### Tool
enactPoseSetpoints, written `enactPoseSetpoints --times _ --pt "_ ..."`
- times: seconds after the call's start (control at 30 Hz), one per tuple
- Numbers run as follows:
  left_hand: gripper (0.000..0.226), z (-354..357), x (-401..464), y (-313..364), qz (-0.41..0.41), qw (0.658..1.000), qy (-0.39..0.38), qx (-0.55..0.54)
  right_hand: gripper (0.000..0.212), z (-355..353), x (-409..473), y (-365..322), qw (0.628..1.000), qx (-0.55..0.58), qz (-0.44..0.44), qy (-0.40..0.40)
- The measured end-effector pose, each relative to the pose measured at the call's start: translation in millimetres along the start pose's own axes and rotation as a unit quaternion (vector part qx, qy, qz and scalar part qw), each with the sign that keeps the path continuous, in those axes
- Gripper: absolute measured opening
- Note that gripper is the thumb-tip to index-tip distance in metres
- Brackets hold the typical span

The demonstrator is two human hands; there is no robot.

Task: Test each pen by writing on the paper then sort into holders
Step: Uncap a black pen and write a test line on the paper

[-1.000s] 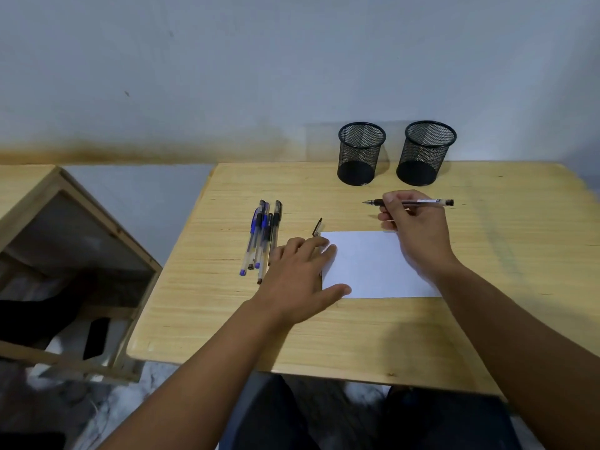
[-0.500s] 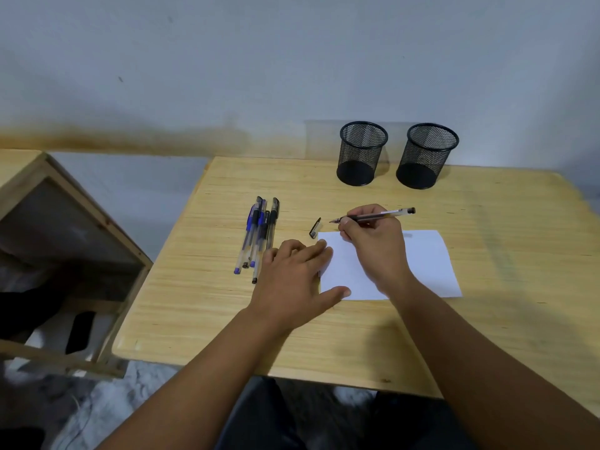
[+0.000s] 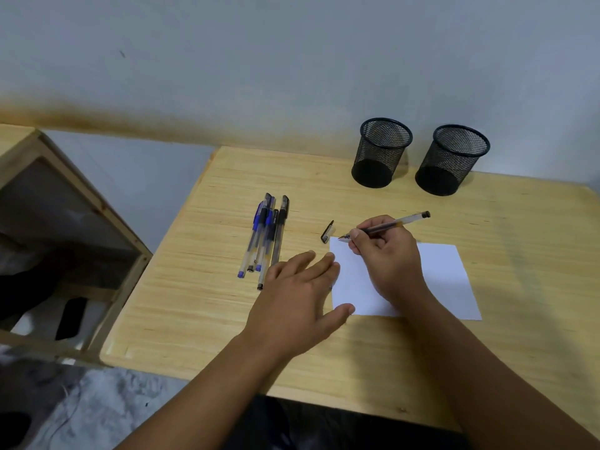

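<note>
Pen in hand: a slim clear-barrelled pen with black ink and a black end plug (image 3: 389, 226) is pinched in the grip of the right hand (image 3: 386, 254); its bare tip lies at the far left corner of the white paper sheet (image 3: 438, 274).
Handling: the pen is judged light, stiff and smooth. It is best held low on the barrel, near the tip, as is done here; held higher, the tip would be guided less surely.
Paper: it is judged thin and easy to slide on the pale wooden worktop (image 3: 324, 352), so it must be kept down.
Right hand pose: the fingers are curled round the barrel, and the pen's tail points away to the right of the grip.
Left hand: the left hand (image 3: 298, 300) lies flat with fingers spread, its fingertips and thumb at the paper's left edge.
Cap: a small black cap (image 3: 327, 232) lies just left of the pen tip.
Other pens: a bundle of blue and black capped pens (image 3: 264, 237) lies left of the grip.
Holders: two black mesh cups (image 3: 381, 154) stand beyond the grip and appear empty.
</note>
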State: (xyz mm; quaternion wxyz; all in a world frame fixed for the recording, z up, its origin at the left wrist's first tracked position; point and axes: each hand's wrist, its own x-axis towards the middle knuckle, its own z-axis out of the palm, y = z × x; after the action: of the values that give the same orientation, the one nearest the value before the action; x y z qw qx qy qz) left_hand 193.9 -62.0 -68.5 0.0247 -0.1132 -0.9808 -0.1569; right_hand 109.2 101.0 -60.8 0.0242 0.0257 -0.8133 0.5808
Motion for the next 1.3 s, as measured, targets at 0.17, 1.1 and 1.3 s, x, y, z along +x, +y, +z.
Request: enactPoseSetpoints --times 0.17,1.1,1.3 --pt "0.067 2.4 0.4 -1.8 -0.002 1.000 0.012 -0.001 0.006 3.5 0.0 -0.9 0.996 -0.068 -0.048 0.013" --pt "0.065 -0.9 1.6 -1.8 -0.005 1.000 -0.001 -0.015 0.010 7.2 -0.2 -2.3 0.983 -0.158 -0.093 0.027" --pt "0.065 -1.2 1.5 -1.3 -0.005 1.000 0.001 -0.012 0.011 7.5 -0.6 -0.2 0.983 -0.142 -0.101 0.050"
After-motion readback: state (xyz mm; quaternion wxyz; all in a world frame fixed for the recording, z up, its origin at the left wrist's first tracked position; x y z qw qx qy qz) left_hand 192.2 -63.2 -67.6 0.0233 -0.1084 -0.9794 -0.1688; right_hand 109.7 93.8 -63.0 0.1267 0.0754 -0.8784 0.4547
